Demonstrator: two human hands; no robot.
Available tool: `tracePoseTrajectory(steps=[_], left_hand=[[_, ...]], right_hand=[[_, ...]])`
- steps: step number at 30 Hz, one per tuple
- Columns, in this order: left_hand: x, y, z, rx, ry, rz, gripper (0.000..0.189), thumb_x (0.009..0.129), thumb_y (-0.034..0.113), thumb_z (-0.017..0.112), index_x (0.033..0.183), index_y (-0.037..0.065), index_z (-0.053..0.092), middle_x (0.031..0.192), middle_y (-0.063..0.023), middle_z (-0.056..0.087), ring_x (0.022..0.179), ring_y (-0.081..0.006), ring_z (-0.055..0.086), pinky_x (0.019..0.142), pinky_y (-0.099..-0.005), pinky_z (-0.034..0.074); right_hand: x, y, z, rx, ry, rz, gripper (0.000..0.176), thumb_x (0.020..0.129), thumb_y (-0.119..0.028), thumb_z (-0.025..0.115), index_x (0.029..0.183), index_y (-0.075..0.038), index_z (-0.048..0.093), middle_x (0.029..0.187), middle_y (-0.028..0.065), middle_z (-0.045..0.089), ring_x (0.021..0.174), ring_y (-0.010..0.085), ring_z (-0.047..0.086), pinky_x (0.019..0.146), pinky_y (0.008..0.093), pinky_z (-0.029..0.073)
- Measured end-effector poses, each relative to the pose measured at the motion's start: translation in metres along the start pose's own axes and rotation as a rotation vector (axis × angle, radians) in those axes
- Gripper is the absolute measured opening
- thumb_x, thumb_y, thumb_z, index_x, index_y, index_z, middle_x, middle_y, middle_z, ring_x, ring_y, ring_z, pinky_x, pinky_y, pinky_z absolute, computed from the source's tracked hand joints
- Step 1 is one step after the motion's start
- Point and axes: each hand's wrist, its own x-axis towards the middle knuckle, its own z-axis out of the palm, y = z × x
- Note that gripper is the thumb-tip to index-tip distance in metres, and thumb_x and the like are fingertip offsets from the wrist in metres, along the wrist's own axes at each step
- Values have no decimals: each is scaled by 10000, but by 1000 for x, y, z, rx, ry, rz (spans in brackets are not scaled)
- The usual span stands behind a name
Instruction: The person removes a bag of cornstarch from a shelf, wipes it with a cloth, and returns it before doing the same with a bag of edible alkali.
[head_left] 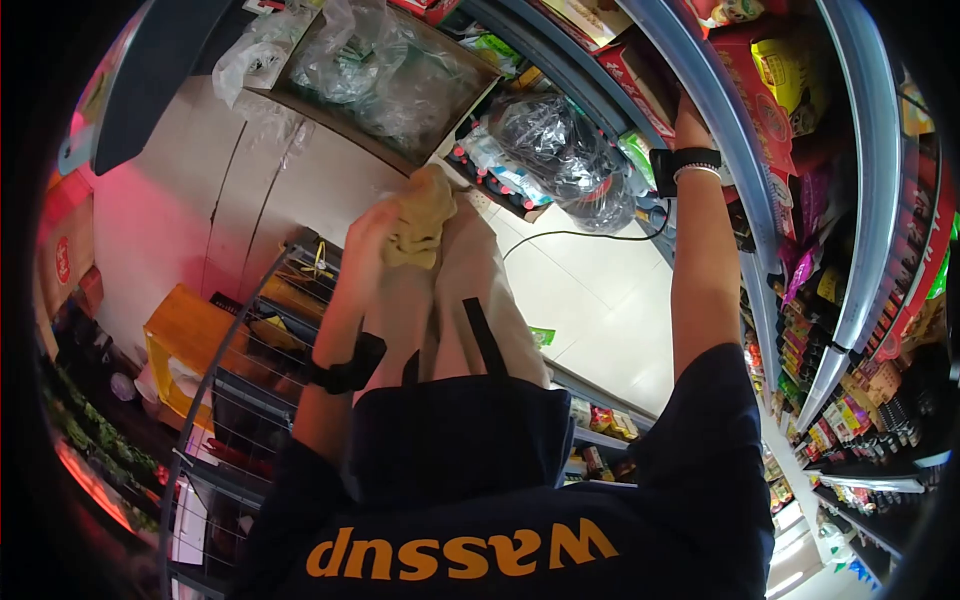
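At left, the left hand grasps a crumpled yellow cloth above the pale trousers; best keep it bunched, clear of stock. Centre, upside-down orange lettering on the dark shirt reads "Wassup". Further right, a red box has characters too small to read. Beside it, the right hand reaches behind a shelf edge, fingers hidden, grip impossible to tell; slow movement should avoid toppling goods.

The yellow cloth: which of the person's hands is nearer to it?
Left. The left hand holds the yellow cloth; the right hand is well away from it, out to the right beside a red box.
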Motion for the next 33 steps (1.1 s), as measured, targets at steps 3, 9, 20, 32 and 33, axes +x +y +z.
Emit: tracePoseTrajectory(steps=[3, 9, 20, 32, 33], left_hand=[[0, 12, 2, -531, -140, -167, 449, 872, 340, 315, 1086, -20, 480, 1051, -127, 539, 985, -241, 511, 868, -334, 375], [8, 2, 10, -977, -241, -335, 493, 860, 369, 275, 1079, -20, 485, 1090, -149, 526, 1006, -274, 505, 898, -363, 372], [-35, -3, 43, 227, -150, 158, 449, 855, 375, 398, 1160, 45, 410, 1162, -105, 464, 1038, -225, 481, 873, -345, 410], [-36, -32, 66, -1291, -376, -423, 477, 790, 186, 560, 1196, 48, 351, 1196, -97, 421, 1093, -189, 428, 915, -340, 364], [-31, -31, 67, -1291, -377, -422, 477, 790, 186, 560, 1196, 48, 351, 1196, -97, 421, 1093, -189, 428, 915, -340, 364]], right_hand=[[2, -4, -24, 570, -92, 76, 365, 829, -362, 465, 1050, -84, 549, 1039, 123, 559, 976, 264, 521, 818, 368, 396], [-1, -2, -25, 509, -24, 26, 352, 826, -350, 475, 1037, -80, 556, 1035, 124, 561, 977, 267, 520, 824, 359, 394], [-4, 1, -3, 647, -32, 69, 361, 828, -332, 485, 1069, -68, 537, 1080, 116, 537, 1016, 234, 496, 869, 338, 363], [-4, -1, -21, 907, -77, 253, 384, 835, -304, 492, 1104, -31, 499, 1119, 106, 504, 1029, 214, 477, 898, 315, 344], [-5, 0, -22, 949, -72, 275, 385, 835, -301, 491, 1107, -28, 495, 1117, 107, 504, 1028, 214, 478, 896, 315, 347]])
